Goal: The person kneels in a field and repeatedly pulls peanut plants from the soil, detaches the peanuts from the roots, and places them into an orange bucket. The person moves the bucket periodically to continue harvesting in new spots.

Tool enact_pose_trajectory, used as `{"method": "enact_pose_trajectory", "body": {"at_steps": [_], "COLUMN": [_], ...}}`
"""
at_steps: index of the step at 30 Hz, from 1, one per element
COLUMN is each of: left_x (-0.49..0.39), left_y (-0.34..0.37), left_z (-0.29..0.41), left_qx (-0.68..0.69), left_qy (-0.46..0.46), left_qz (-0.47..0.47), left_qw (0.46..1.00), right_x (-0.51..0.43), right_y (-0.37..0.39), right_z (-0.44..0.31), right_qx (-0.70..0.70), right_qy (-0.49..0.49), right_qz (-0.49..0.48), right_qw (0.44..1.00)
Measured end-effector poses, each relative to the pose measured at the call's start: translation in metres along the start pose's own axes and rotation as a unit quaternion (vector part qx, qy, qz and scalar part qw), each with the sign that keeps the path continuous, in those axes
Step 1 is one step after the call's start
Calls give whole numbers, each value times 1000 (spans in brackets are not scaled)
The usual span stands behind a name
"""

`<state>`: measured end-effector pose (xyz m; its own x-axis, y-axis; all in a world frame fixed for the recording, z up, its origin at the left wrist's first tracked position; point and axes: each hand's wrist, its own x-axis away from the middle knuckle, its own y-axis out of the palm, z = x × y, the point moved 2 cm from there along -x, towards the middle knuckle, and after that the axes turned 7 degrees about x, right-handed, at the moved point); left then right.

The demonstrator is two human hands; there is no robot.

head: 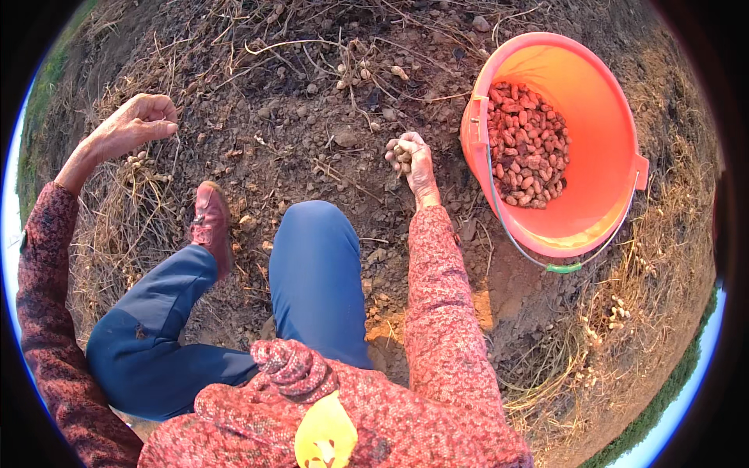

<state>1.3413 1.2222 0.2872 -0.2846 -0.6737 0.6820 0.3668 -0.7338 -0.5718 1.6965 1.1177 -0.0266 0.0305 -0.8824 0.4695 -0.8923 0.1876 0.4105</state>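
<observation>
My right hand [414, 162] is curled around several unshelled peanuts [402, 157], just left of a bucket. That orange-red plastic bucket [597, 169] leans towards me, with many peanuts in their shells [529, 146] at its bottom; its wire handle with a green grip [563, 268] hangs down on the near side. At the upper left my left hand [146, 120] is raised over the soil with its fingers bent and the thumb near the index finger. Whether anything thin is pinched there I cannot tell. Below it lie pulled peanut plants [137, 181] with some pods.
Loose peanuts [399, 72] and dry stems [304, 42] lie on the cloddy soil ahead. My shoe [211, 222] and bent knee [316, 234] are near the middle. More peanut plants with pods [617, 313] lie in dry straw at the lower right.
</observation>
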Motion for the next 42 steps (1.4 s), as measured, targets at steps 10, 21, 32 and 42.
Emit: {"method": "enact_pose_trajectory", "body": {"at_steps": [10, 21, 32, 42], "left_x": [-117, -216, -223, -240], "left_y": [59, 180, 214, 223], "left_z": [31, 32, 34, 35], "left_qx": [-10, 66, 90, 110], "left_qy": [75, 159, 179, 190], "left_qz": [-130, -228, -270, -236], "left_qw": [989, 958, 942, 947], "right_x": [41, 108, 93, 86], "right_y": [59, -27, -150, -141], "right_z": [64, 34, 2, 5], "right_qx": [615, 112, 618, 738], "right_qy": [-228, -143, 92, 123], "right_qz": [208, 338, 479, 343], "right_qw": [726, 924, 616, 567]}}
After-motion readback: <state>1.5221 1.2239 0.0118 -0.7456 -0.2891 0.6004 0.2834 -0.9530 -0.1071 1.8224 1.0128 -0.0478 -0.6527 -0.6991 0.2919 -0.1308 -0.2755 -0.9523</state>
